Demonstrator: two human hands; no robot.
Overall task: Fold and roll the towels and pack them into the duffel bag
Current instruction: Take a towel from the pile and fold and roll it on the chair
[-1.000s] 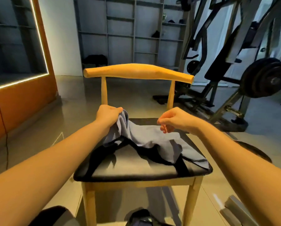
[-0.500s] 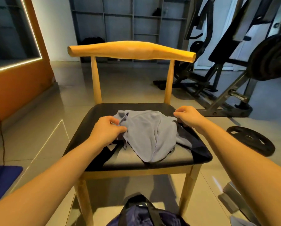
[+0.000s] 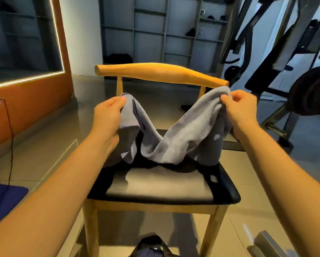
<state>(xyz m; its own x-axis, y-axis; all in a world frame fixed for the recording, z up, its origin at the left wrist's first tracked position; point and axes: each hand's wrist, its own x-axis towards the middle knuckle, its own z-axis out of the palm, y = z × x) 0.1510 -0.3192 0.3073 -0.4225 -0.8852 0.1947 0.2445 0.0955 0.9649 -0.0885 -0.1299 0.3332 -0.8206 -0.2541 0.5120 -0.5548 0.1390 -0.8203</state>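
Left hand [image 3: 109,115] and right hand [image 3: 240,106] are raised over the chair seat, each pinching a top corner of the grey-lilac terry towel [image 3: 174,138] with fingers curled on the cloth. Towel sags between them in a V, its low middle at the black padded seat of the wooden chair [image 3: 174,191]; can't tell if it touches. Corner grip is likely to shake it open and lay it flat for a first fold, with the seat as work surface. Dark duffel bag with black handles [image 3: 151,246] is on the floor in front of the chair, cut by the bottom edge, contents unclear; probably kept close for packing. Dark patch on the seat under the towel could be shadow or more cloth, unclear. Blue floor mat [image 3: 3,197] lies left of the chair, cropped. Behind the chair is grey shelving [image 3: 164,34], dim; right of the chair is a black weight machine with plates [image 3: 311,91], partly out of frame.
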